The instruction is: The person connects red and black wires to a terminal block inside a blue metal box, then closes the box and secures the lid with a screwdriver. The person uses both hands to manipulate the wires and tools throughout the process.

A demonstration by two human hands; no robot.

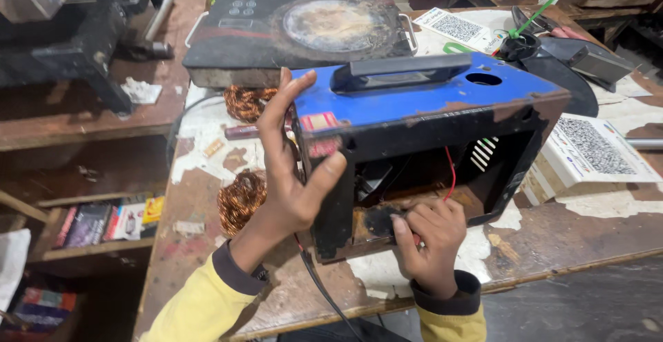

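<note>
Behind the blue machine case [421,100], an induction cooktop [297,31].

Worn wooden bench [552,238] bearing: blue box [428,100] at centre; induction cooktop [276,31] far behind; copper coils [242,200] to the left; printed cards [601,152] to the right.

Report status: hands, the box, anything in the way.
Left hand grips blue metal box at its end. Right hand reaches into its open side by red wire. Copper coils beside left wrist, clear.
</note>
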